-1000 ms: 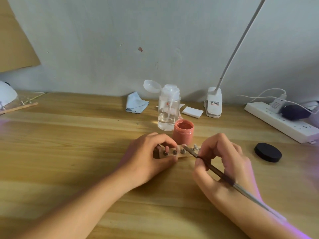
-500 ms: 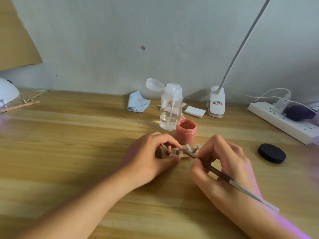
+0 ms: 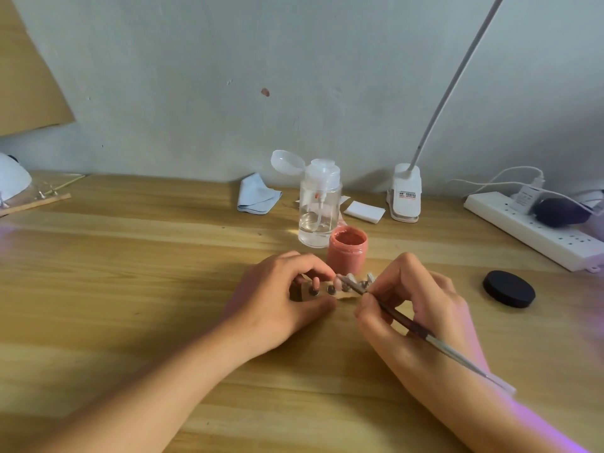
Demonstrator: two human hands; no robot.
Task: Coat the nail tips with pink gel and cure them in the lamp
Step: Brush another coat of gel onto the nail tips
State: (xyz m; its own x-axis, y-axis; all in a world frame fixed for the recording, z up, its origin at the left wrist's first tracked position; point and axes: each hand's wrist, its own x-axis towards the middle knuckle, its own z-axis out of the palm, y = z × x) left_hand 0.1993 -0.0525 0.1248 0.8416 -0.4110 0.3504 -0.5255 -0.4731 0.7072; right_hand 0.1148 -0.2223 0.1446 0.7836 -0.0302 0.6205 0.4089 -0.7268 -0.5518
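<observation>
A small wooden holder point(image 3: 327, 291) with several nail tips point(image 3: 351, 278) lies on the table in front of an open jar of pink gel point(image 3: 347, 250). My left hand point(image 3: 277, 299) grips the holder's left end between thumb and fingers. My right hand point(image 3: 415, 308) pinches a thin brush point(image 3: 408, 322), its tip lying on a nail tip near the holder's middle. One tip at the left looks pink; the others look pale. The white curing lamp point(image 3: 11, 181) sits at the far left edge, partly out of view.
A clear pump bottle point(image 3: 318, 204) with its cap flipped open stands behind the jar. The jar's black lid point(image 3: 509, 288) lies at the right. A blue cloth point(image 3: 256, 197), white pads point(image 3: 364, 210), a clip lamp base point(image 3: 404, 197) and a power strip point(image 3: 536, 230) line the back.
The brush tip has slid a little left along the row of nail tips. My left hand keeps its grip on the holder.
</observation>
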